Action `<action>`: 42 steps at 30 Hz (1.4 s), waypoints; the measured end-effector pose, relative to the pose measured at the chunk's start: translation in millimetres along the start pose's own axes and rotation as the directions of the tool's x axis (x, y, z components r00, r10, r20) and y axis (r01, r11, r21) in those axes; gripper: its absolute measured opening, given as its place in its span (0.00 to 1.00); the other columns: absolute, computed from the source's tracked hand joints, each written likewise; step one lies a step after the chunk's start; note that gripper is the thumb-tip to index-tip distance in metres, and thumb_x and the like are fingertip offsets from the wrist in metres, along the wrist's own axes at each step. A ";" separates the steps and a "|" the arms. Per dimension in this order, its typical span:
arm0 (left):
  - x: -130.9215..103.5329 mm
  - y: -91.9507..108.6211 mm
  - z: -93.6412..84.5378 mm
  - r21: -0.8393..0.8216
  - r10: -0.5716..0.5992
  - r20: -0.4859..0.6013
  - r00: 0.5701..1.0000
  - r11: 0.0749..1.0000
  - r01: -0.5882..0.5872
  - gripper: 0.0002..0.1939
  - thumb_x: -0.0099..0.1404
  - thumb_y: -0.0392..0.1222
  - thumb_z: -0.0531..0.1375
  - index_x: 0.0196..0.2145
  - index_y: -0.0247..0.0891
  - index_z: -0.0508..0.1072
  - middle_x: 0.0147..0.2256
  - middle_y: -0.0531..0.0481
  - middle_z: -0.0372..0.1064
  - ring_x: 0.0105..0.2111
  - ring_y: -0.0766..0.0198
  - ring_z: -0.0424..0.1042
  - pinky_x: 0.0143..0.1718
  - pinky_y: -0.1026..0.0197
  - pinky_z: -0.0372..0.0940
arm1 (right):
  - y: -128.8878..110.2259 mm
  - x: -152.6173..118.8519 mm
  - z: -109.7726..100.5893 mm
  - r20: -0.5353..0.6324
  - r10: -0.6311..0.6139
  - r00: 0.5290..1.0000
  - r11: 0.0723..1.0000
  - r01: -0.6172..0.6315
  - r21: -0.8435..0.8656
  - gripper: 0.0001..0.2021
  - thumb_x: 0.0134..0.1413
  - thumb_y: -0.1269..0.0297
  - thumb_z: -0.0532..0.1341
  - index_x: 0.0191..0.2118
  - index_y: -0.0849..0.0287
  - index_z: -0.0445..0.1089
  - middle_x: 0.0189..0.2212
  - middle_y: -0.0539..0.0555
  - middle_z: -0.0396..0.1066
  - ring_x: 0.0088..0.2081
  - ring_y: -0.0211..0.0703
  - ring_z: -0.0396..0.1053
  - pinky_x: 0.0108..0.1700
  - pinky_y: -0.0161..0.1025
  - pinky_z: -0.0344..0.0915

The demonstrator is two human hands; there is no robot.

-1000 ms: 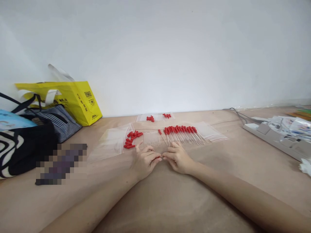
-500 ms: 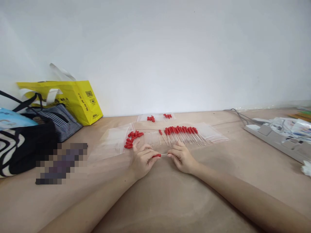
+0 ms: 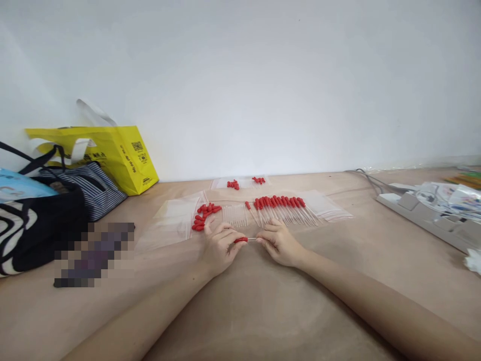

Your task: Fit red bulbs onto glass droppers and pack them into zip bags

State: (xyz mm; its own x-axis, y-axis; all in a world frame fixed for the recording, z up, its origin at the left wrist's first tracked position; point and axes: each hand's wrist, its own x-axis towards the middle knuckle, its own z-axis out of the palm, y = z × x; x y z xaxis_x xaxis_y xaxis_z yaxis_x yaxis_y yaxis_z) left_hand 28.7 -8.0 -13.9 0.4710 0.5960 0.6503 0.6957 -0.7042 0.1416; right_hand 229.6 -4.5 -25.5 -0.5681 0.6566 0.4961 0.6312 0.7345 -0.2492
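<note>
1. Across the whole back, a plain pale wall (image 3: pixel 263 90).
2. Below it, the broad tan bench (image 3: pixel 255 311), bearing the rest.
3. At far left, close to the wall, a yellow bag (image 3: pixel 124 153) with white handles; in front, crowded together, a black-and-white bag (image 3: pixel 63 225) and a striped pouch (image 3: pixel 84 183).
4. Toward the right edge, set at a slant, a grey-white power strip (image 3: pixel 413 213), with plastic packets (image 3: pixel 451 197) just beyond.
5. Mid-bench, facing each other across a narrow gap, left hand (image 3: pixel 221 250) and right hand (image 3: pixel 280 245), both with fingers closed in a pinch.
6. Past the hands, lying flat, clear plastic bags: one to the left (image 3: pixel 173 215), one to the right (image 3: pixel 330 205), another near the wall.
7. Between the nearer two, a slanting row of red-capped tubes (image 3: pixel 280 201), red ends toward the wall.
8. Just left of the row, bare tubes (image 3: pixel 235 215) side by side; farther left, near the left hand, loose red bulbs (image 3: pixel 205 215).
9. Held sideways between the hands, a single dropper (image 3: pixel 246 239): its red bulb (image 3: pixel 241 240) gripped in the left fingers, partly jutting past the fingertips; its thin clear tube (image 3: pixel 252 239) spanning the gap, far tip hidden in the right fingers' grip.
</note>
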 end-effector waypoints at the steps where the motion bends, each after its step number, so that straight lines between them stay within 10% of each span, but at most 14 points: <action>1: 0.0 -1.2 0.2 0.014 -0.004 0.006 1.000 1.000 0.003 0.05 0.60 0.43 0.56 0.30 0.44 0.72 0.27 0.57 0.73 0.34 0.62 0.68 0.54 0.44 0.35 | 0.1 0.4 -1.6 0.026 -0.005 1.000 0.999 0.006 -0.038 0.11 0.56 0.65 0.51 0.32 0.60 0.69 0.25 0.53 0.66 0.32 0.41 0.56 0.36 0.39 0.49; 5: -2.0 -8.3 1.5 0.101 -0.071 0.018 0.997 0.993 0.069 0.11 0.59 0.47 0.55 0.39 0.43 0.69 0.34 0.52 0.72 0.39 0.58 0.66 0.52 0.44 0.43 | 7.8 4.5 -6.1 0.093 0.034 0.995 0.994 -0.024 -0.107 0.09 0.54 0.66 0.53 0.30 0.59 0.71 0.26 0.54 0.69 0.33 0.41 0.59 0.37 0.38 0.50; 10: -2.9 -24.2 5.2 0.170 -0.198 0.020 0.980 0.967 0.191 0.11 0.60 0.46 0.53 0.37 0.39 0.69 0.36 0.46 0.68 0.40 0.55 0.64 0.42 0.51 0.58 | 23.5 28.2 -3.4 -0.031 0.376 0.926 0.924 -0.377 -0.058 0.08 0.52 0.66 0.54 0.33 0.59 0.70 0.27 0.53 0.71 0.32 0.40 0.63 0.35 0.34 0.54; 20: 45.8 -67.5 35.0 0.143 -0.175 0.238 0.955 0.979 0.144 0.18 0.64 0.42 0.46 0.49 0.38 0.65 0.50 0.44 0.61 0.51 0.58 0.58 0.52 0.53 0.54 | 17.9 80.9 20.4 -0.051 0.643 0.764 0.732 -0.633 -0.253 0.11 0.51 0.66 0.52 0.38 0.62 0.67 0.34 0.59 0.71 0.39 0.48 0.66 0.38 0.40 0.54; 28: 58.9 -83.6 49.2 0.105 -0.197 0.431 0.881 0.980 0.168 0.25 0.64 0.54 0.41 0.54 0.41 0.59 0.55 0.47 0.57 0.55 0.57 0.54 0.54 0.51 0.50 | 24.1 72.1 18.9 -0.052 0.615 0.787 0.761 -0.609 -0.223 0.10 0.50 0.67 0.52 0.35 0.59 0.69 0.33 0.56 0.72 0.39 0.45 0.66 0.40 0.39 0.52; 42: 64.5 -73.9 50.0 0.056 -0.157 0.541 0.826 0.987 0.151 0.24 0.64 0.54 0.42 0.55 0.46 0.56 0.57 0.51 0.52 0.57 0.56 0.49 0.55 0.47 0.44 | 45.4 -22.3 -9.6 -0.146 0.366 0.919 0.922 -0.379 -0.074 0.06 0.46 0.70 0.53 0.28 0.59 0.67 0.21 0.50 0.68 0.27 0.38 0.62 0.33 0.34 0.52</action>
State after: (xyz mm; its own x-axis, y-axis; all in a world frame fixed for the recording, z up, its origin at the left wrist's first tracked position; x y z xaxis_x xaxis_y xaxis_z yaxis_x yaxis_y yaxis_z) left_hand 34.9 101.7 -19.7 0.5732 0.8118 0.1113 0.7882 -0.5834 0.1961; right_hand 276.0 12.5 -39.8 -0.2138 0.8472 0.4864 0.8366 0.4158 -0.3566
